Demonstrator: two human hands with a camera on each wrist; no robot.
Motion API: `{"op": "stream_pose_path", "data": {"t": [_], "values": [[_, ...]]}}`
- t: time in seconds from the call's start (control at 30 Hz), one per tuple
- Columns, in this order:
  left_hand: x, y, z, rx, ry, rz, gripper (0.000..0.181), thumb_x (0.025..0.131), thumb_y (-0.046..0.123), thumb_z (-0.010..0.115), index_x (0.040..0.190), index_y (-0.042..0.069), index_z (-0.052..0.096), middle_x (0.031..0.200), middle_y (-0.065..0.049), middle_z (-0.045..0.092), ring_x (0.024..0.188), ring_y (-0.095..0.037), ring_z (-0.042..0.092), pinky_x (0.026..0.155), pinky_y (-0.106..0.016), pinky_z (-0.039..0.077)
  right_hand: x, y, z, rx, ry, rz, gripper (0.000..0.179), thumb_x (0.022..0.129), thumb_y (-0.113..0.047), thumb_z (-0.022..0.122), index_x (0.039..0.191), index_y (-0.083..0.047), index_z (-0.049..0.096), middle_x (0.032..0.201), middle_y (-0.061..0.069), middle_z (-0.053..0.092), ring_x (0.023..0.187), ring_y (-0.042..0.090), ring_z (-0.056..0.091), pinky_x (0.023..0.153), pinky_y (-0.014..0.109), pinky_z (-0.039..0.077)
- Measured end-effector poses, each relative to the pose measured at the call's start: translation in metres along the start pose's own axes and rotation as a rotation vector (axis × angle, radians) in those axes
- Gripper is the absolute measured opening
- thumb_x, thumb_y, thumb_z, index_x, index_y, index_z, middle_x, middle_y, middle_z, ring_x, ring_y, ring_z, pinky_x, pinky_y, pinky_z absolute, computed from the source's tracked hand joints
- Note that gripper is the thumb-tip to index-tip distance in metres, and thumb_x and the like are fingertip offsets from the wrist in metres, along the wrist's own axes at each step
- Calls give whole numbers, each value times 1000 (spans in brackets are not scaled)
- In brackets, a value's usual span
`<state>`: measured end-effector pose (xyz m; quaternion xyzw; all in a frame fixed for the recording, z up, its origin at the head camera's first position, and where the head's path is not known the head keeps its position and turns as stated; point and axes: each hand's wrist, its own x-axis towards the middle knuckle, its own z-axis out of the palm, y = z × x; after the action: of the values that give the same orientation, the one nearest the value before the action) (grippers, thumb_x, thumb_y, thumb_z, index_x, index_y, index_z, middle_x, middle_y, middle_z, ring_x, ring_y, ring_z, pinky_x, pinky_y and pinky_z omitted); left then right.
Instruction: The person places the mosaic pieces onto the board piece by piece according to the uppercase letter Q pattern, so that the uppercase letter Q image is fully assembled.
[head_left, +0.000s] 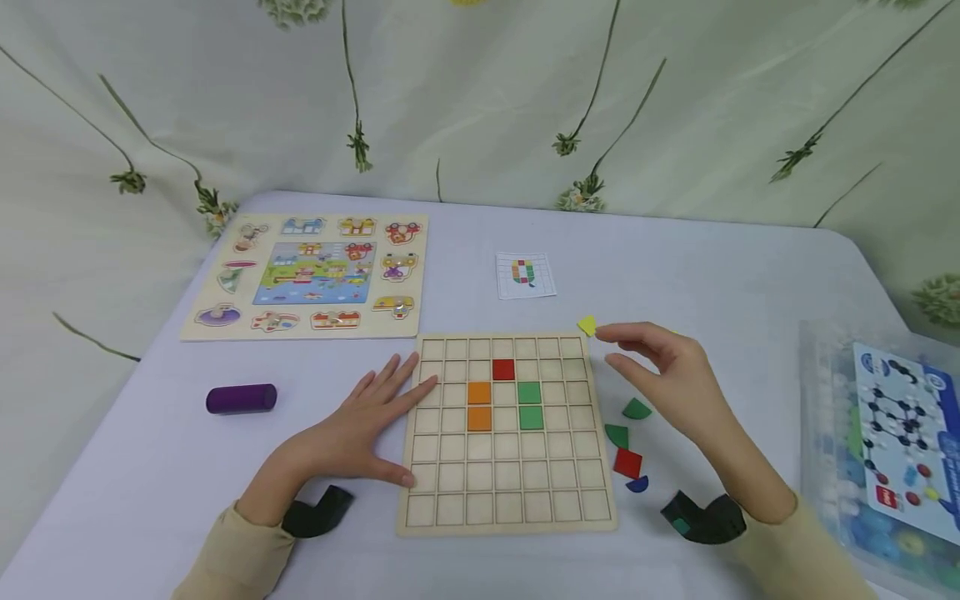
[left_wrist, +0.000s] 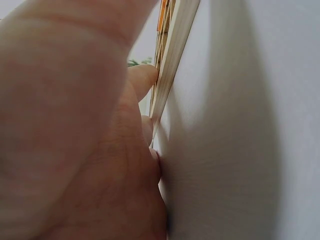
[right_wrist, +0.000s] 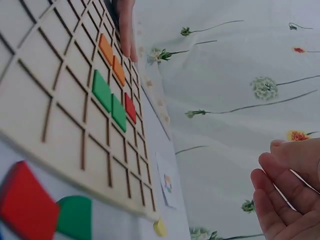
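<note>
Head view: gridded board (head_left: 507, 482) with five coloured squares (head_left: 530, 392) in place; picture card (head_left: 525, 275) beyond, towards twelve o'clock. Left hand (head_left: 348, 433) with spread fingers on board's nine-o'clock edge. Right hand (head_left: 678, 379), empty, with thumb and forefinger moderately apart, just beside yellow piece (head_left: 587, 325) at one-o'clock corner.

Left wrist view: fingertips (left_wrist: 148, 75) at board's rim.

Right wrist view: nothing in loosely bent fingers. Step, presumably: pick-up of yellow piece; next move calling for a narrower pinch.

A purple cylinder (head_left: 242, 398) lies near a picture puzzle (head_left: 315, 279); a clear plastic box (head_left: 831, 400) sits far right.
</note>
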<state>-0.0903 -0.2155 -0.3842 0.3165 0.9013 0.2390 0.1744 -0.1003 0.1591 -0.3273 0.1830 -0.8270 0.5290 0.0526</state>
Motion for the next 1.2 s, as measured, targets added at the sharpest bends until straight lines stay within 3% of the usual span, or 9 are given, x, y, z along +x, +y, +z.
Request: {"op": "stream_pose_path", "data": {"t": [0.33,0.53,0.83,1.2], "values": [[-2,-2,2,6,11,2,114,63,68,71,151,19,18,156,-7,-7,138,-28,-13,106,-53,-4,-67,31,-8,-81,12,181,22,87,-5,67,109,-3,66,105,4,67,101,6,56,86,15,42],[-1,-3,3,3,10,9,114,63,68,71,151,19,18,156,-7,-7,138,-28,-13,106,-53,-4,-96,35,-1,-227,23,254,29,82,-12,73,110,-14,68,100,-7,67,92,5,59,81,10,41],[-1,0,1,5,5,3,114,62,67,72,151,17,19,156,-8,-6,138,-29,-13,107,-53,-4,-105,39,19,-369,85,134,61,60,1,86,115,-13,65,94,-10,65,92,5,55,82,6,36],[0,0,1,13,3,-9,115,62,68,71,151,19,19,156,-7,-6,138,-28,-13,107,-52,-4,-105,42,22,-473,128,1,48,56,4,86,101,-9,71,95,-6,66,91,10,59,81,5,35]]}}
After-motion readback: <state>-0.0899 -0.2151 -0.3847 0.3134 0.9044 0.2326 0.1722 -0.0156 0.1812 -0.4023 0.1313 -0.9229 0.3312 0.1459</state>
